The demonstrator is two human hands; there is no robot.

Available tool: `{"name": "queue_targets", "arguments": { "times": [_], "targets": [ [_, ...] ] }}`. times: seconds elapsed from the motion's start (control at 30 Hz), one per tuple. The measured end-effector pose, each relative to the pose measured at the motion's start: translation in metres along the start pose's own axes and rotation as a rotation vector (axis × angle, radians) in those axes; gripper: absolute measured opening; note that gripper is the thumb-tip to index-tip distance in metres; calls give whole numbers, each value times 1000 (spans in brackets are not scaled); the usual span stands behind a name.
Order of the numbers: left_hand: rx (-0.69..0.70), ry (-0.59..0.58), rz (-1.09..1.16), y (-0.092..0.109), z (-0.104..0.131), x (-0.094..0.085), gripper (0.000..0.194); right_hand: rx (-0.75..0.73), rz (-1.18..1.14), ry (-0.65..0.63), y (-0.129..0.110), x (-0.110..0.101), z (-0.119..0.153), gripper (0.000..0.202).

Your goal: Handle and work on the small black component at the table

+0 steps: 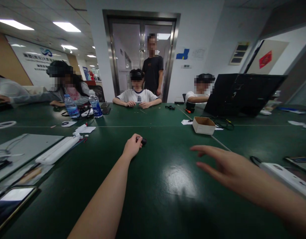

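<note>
Near the middle of the green table (153, 159), my left hand (133, 146) rests with its fingers closed on a small black object (143, 141). Part of that object sticks out to the right of the fingertips; the rest is hidden by the hand. My right hand (215, 162) hovers over the table to the right, its fingers stretched out and apart, with nothing in it. An open cardboard box (204, 126) stands beyond the right hand.
Bottles (72, 107), papers and a white power strip (57, 150) lie left, with a phone (14, 205) at the near left. A black monitor (242, 94) and another power strip (287, 177) are right. Several people are across the table.
</note>
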State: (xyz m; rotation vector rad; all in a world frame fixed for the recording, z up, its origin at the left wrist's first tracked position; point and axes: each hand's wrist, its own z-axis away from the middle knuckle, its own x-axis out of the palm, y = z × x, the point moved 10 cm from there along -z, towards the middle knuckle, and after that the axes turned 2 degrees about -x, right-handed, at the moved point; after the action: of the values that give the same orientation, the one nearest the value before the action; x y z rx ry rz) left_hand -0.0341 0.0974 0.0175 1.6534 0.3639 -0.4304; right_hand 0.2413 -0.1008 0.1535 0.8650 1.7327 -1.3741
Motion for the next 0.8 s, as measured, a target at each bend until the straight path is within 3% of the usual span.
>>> {"name": "queue_targets", "arguments": {
  "times": [0.1, 0.2, 0.3, 0.4, 0.47, 0.53, 0.8],
  "targets": [
    [13, 3, 104, -2, -3, 2, 20, -123, -6, -202, -27, 62, -77, 29],
    [56, -11, 160, 1, -3, 6, 18, 12, -290, -190, -14, 121, -142, 31],
    [128, -66, 158, 10, 1, 12, 14, 131, -580, -122, -2, 169, -176, 24],
    [118, -83, 189, 12, 2, 13, 12, 86, -677, -14, -5, 183, -187, 12],
    [93, -84, 227, 12, 2, 13, 12, 31, -731, -40, -11, 187, -188, 4],
    [88, -98, 269, 14, 3, 15, 12, 1, -805, -64, -13, 186, -187, 9],
    [70, -110, 320, 17, 6, 18, 18, 23, -984, -98, -5, 188, -194, 9]
  ]
}}
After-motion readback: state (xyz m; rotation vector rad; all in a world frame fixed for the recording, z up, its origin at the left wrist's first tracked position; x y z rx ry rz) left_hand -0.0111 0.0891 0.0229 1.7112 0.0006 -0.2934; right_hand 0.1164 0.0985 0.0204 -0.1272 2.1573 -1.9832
